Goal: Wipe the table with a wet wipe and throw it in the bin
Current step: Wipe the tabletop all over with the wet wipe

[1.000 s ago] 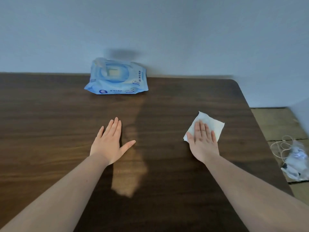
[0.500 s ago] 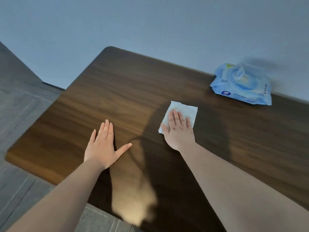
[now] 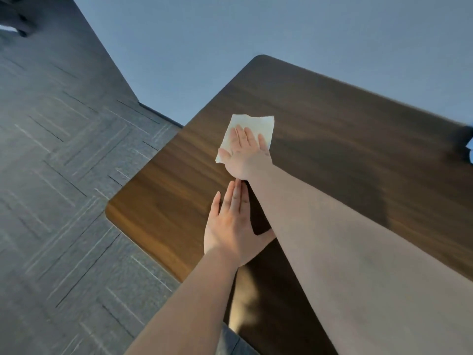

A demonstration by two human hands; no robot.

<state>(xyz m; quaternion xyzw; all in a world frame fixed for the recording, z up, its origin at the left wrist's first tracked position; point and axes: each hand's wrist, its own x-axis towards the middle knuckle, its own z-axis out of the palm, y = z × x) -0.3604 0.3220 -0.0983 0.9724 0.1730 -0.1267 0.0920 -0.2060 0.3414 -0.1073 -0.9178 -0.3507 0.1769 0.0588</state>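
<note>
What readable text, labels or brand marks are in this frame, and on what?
None readable.
Wet wipe: plain white, no print.
Table: wood grain only, no label.
Blue object cut off at the right edge: only a sliver shows, too little and too blurred to read anything.
Floor and wall: no signs or markings.
</note>
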